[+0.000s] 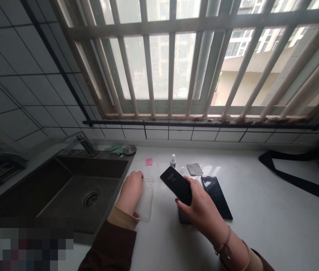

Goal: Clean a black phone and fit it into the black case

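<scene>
My right hand is closed around a black smartphone with its screen lit, held tilted just above the white counter. My left hand rests with curled fingers on the left edge of a clear phone case lying flat on the counter. A second dark phone lies flat to the right of my right hand. Another dark flat item shows partly beneath my right hand.
A dark sink with a faucet sits to the left. Behind the phones are a small bottle, a grey cloth and a pink note. A black strap lies at the right. A barred window stands above.
</scene>
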### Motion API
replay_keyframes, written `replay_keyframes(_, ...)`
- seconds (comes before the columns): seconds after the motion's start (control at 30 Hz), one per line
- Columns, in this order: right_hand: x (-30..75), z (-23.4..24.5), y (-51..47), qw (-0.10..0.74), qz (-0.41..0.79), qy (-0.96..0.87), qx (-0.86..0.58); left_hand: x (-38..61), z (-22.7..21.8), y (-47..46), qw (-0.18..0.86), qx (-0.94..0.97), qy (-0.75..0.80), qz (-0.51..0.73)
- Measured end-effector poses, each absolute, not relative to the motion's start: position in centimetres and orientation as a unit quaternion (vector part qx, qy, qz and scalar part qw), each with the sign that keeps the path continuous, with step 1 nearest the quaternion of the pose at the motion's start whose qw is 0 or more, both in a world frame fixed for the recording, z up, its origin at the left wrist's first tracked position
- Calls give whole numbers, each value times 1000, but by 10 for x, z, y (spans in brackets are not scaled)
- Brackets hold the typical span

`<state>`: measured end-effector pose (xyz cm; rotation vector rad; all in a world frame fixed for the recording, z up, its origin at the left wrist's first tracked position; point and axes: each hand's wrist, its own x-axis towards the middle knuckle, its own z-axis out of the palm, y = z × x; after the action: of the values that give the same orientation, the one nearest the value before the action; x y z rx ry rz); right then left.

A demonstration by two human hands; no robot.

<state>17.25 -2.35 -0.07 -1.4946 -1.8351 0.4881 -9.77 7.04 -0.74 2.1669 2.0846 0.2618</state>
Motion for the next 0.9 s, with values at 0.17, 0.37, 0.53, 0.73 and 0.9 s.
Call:
replay_keyframes(0.17, 173, 2, -22, 356, 167, -714, -580, -104, -7, 76, 70, 708, 697, 89)
replay_keyframes(0.37, 174, 0, -21, 364, 153, -713, -579, -103, 0, 71, 103, 745, 652, 99)
replay_keyframes(0.53, 174, 1, -22, 362, 155, -715, -577, -101, -2, 71, 128, 761, 625, 117)
replay_keyframes(0.73, 174, 4, -23, 363, 144, -722, -571, -96, 5, 72, 168, 755, 606, 185)
replay_keyframes(0.9, 174, 5, -22, 386, 129, -722, -560, -93, 14, 72, 197, 736, 595, 256)
